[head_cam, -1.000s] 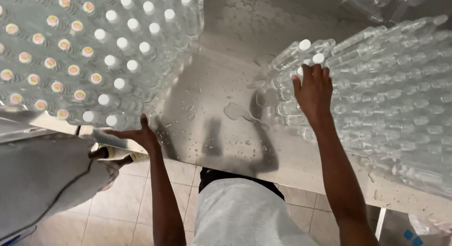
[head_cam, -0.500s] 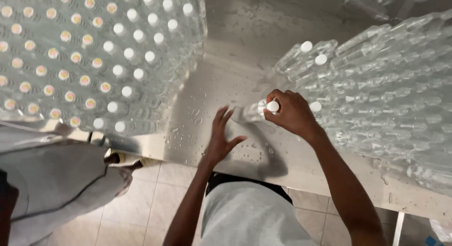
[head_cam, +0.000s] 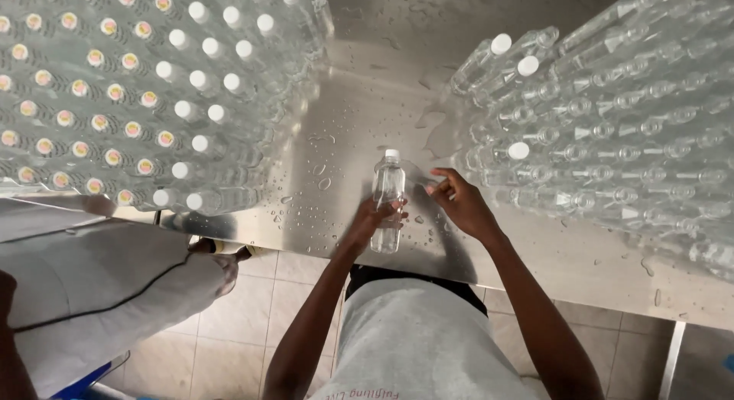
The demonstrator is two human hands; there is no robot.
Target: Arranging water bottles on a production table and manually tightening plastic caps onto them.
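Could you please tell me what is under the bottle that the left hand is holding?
The bottle lies on the wet steel table, with droplets around it. The left hand wraps its lower half, so the surface directly beneath is hidden.

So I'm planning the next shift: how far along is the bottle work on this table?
Looks done: a large block of upright capped bottles stands at the table's left. In hand: the left hand grips one clear capped bottle on the wet steel table; the right hand is beside it, fingers open. Left: a big pile of lying bottles, mostly uncapped.
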